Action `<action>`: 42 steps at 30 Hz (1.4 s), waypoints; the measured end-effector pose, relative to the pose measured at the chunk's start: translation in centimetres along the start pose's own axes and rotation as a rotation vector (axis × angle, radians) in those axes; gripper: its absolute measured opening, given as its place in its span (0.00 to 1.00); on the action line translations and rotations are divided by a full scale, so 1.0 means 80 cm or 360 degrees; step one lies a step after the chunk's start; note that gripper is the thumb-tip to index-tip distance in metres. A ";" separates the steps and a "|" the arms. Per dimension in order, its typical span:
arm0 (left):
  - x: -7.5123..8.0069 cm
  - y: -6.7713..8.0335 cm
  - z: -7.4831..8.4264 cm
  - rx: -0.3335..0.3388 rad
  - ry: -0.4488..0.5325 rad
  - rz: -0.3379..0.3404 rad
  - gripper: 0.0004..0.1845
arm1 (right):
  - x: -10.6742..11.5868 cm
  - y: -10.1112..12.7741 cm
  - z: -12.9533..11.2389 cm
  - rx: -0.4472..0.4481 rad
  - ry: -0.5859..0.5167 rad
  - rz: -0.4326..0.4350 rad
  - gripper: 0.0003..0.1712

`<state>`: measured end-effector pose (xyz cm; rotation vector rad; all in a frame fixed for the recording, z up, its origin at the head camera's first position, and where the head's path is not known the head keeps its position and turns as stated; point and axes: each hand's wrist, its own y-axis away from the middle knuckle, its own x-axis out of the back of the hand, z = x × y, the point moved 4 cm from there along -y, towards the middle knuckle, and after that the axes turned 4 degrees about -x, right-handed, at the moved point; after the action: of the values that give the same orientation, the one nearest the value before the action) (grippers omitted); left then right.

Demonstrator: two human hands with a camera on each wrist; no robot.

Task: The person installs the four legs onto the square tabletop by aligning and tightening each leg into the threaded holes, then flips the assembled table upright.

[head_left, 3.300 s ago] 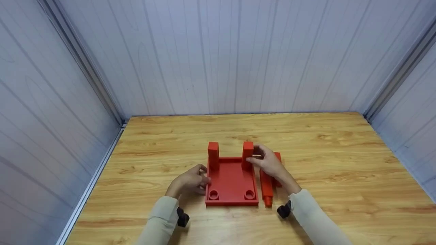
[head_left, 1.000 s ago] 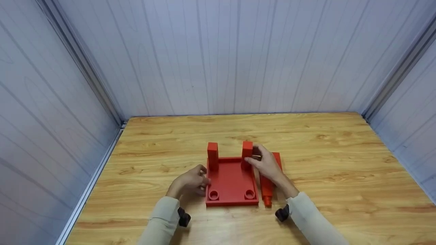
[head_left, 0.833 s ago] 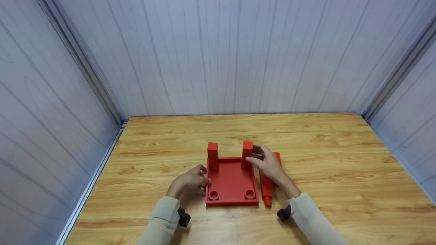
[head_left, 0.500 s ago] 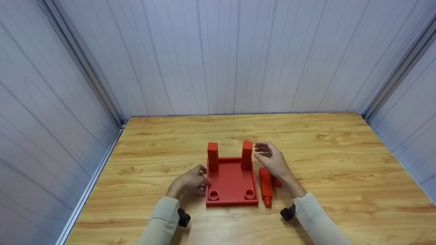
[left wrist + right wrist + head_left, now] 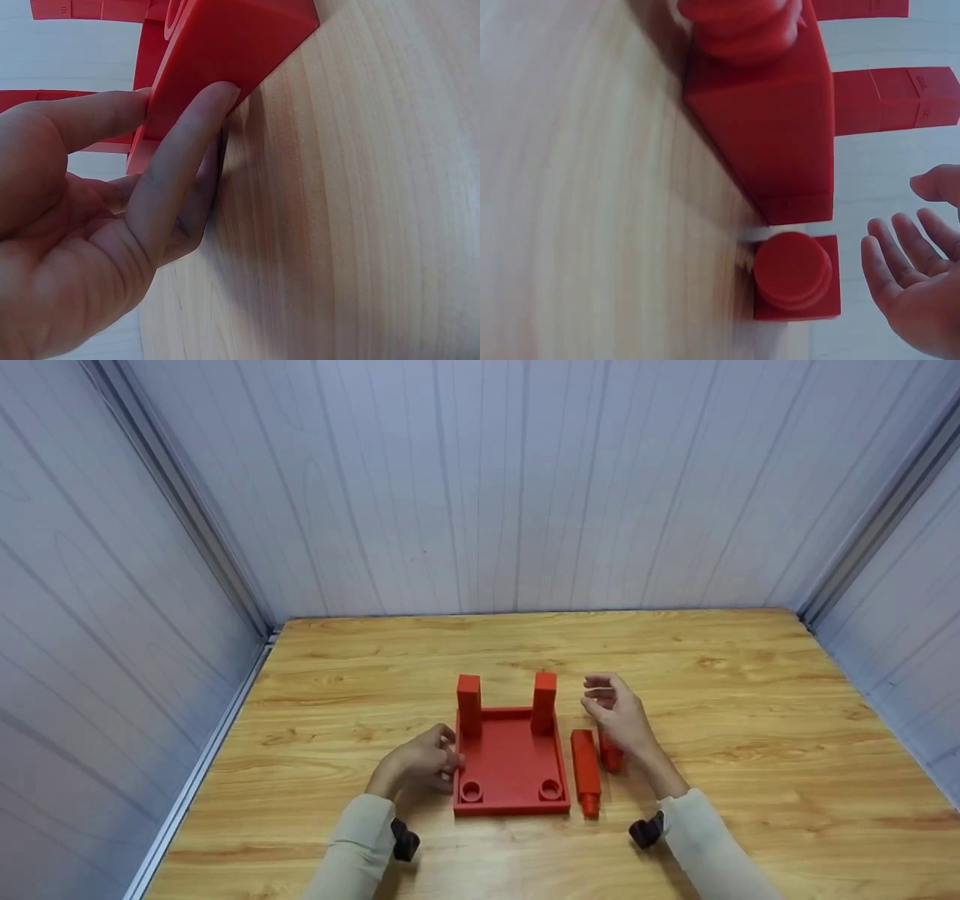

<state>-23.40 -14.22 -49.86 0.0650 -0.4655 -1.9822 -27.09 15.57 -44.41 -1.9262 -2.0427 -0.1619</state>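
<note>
wooden table point(image 5: 750, 720): right hand point(image 5: 619, 715) let go of upright peg point(image 5: 544, 702), fingers loose; left hand point(image 5: 420, 761) still pinches tray point(image 5: 511, 757).

right hand point(image 5: 621, 718) | released upright post point(image 5: 544, 701) | withdrew rightward, open

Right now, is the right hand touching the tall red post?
Apart. The head view shows bare table between the right hand and the right post of the red tray.
</note>
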 end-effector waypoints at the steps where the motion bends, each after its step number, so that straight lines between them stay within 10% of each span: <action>1: 0.000 0.000 0.000 0.0003 0.0011 -0.0002 0.20 | 0.002 0.000 0.001 -0.0010 0.0013 0.0011 0.20; 18: 0.000 0.000 -0.002 0.0031 0.0027 -0.0005 0.20 | 0.031 -0.011 0.058 -0.0217 0.0174 0.0183 0.22; 42: 0.002 -0.001 -0.003 0.0044 0.0013 0.0028 0.21 | 0.032 -0.004 0.077 -0.0600 0.0558 -0.0122 0.35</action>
<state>-23.45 -14.40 -50.05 0.0865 -0.4867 -1.9580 -28.48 19.85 -49.39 -1.8527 -1.9461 -0.8936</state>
